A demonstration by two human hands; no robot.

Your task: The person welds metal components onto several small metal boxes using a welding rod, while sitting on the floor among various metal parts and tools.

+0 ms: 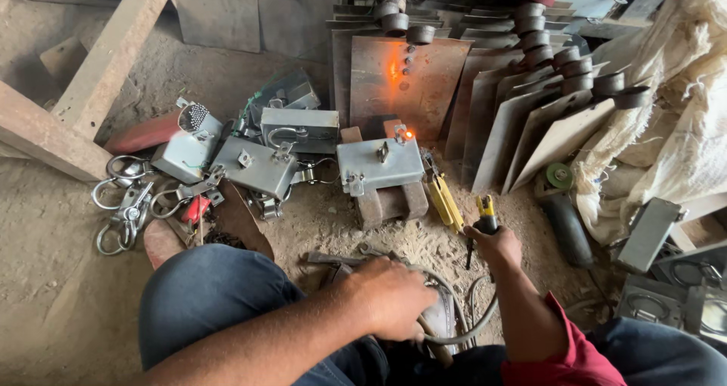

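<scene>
My right hand grips a yellow and black electrode holder, its thick cable looping back toward my lap. My left hand rests palm down on a dark metal tool and the cable near my knee; whether its fingers close on it I cannot tell. In front of me a grey metal lock box lies on two wooden blocks, with a glowing orange spot at its far edge. Yellow locking pliers lie just right of the blocks.
Several more grey lock boxes and steel shackle rings lie at left on the dirt floor. Steel plates with welded tubes lean at the back. An angle grinder and sacking are at right; wooden beams at left.
</scene>
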